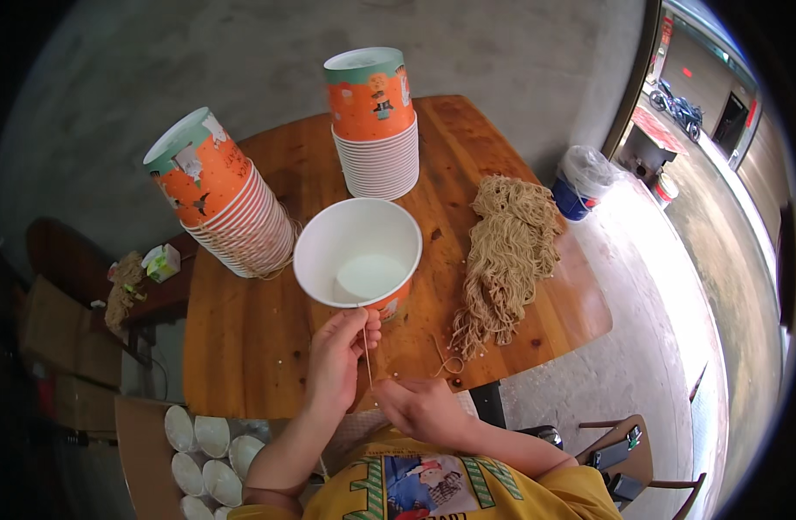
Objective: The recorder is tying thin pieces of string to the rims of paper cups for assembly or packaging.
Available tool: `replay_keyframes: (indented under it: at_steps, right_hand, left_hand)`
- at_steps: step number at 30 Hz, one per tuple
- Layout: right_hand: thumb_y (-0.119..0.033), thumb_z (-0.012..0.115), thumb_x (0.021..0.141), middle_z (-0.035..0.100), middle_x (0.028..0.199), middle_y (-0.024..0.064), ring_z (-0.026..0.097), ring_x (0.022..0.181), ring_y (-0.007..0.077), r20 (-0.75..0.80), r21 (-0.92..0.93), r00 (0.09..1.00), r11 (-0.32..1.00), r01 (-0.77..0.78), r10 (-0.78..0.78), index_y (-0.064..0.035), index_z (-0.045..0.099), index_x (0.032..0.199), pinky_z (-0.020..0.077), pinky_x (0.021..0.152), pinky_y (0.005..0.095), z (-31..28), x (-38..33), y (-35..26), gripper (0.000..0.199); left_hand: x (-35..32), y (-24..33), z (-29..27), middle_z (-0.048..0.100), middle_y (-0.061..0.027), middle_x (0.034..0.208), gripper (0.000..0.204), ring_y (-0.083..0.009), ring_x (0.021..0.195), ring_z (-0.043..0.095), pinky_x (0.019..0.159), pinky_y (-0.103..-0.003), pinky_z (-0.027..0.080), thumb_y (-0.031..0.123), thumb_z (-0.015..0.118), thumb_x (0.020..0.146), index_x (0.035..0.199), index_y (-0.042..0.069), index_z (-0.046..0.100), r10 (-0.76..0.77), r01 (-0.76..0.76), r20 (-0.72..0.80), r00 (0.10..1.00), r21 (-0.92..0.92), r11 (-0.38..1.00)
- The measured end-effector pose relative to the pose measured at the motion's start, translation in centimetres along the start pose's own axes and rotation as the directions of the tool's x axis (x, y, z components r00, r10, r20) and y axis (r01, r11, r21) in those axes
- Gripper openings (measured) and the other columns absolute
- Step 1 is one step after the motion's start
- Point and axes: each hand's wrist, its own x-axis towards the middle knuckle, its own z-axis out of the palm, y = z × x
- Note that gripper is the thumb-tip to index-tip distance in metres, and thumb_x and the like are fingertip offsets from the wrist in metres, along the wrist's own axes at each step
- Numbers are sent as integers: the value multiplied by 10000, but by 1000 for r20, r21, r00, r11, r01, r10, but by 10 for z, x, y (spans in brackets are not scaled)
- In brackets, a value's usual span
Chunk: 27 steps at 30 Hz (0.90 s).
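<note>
L hand (336,354): lower ctr of frame, thumb + fingers pinching tan string (368,357), right by near rim of open tub; can't tell if fingers touch tub.
R hand (426,409): lower ctr, a bit right of & below L hand; fingers curled, closed on lower part of string, exact fingertip hold partly hidden.
String: thin single strand, approx. straight betw. both hands, upper end at tub's near rim. Loose loop (453,365) of like colour on tabletop, just above R hand.
Open paper tub (357,234): ctr of frame, mouth up, white inside, orange outside.
Stacked tubs, L (199,178): upper left, upside down, leaning, orange/green print on top one, white rims below; tan strands along right side.
Stacked tubs, rear (372,100): upper ctr, upside down, same print, just behind open tub.
Yarn hank (512,247): right of ctr, tan, wavy, spread on table.
Table (450,147): brown wood, mid-frame.
Carton (142,446): lower left, w/ white round containers (214,436) in rows.
Pail (573,204): right, blue, clear plastic over top.
Motorcycle (678,111): upper right, outside.
</note>
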Motion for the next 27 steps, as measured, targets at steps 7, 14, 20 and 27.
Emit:
replay_keyframes:
  at_steps: [7, 14, 20, 27]
  right_hand:
    - [-119, 601, 865, 559, 654, 117, 593, 575, 310, 20, -47, 999, 998, 51, -50, -55, 546, 963, 479, 494, 406, 20, 14, 6, 129]
    - [-200, 569, 944, 588, 713, 130, 632, 667, 319, 171, 429, 982, 892, -144, 76, -43, 545, 986, 493, 571, 415, -5, 14, -23, 165]
    - [-179, 551, 985, 631, 891, 38, 590, 668, 97, 491, 703, 868, 623, -344, -74, -14, 597, 1091, 481, 593, 256, -67, 10, -51, 202]
    - [-263, 502, 1003, 565, 802, 9, 428, 553, 46, 216, 947, 947, 184, -262, 238, -51, 585, 985, 346, 490, 208, -101, 6, -22, 228]
  left_hand:
    - [9, 5, -12, 627, -15, 830, 241, -70, 742, 545, 709, -229, 447, 221, 541, 987, 966, 7, 651, 195, -189, -6, 981, 218, 958]
    - [0, -42, -28, 597, -64, 981, 300, -149, 841, 591, 751, -244, 468, 276, 447, 1021, 1108, 29, 595, 286, -311, 127, 950, 493, 813]
    - [3, -19, 43, 513, -182, 1242, 470, -353, 999, 624, 710, -388, 552, 224, 620, 907, 1312, 36, 472, 647, -758, 568, 508, 652, 23]
    - [11, 37, -2, 573, -93, 907, 202, -316, 737, 634, 609, -418, 524, 245, 620, 906, 915, 44, 637, 518, -482, 464, 719, 869, -109]
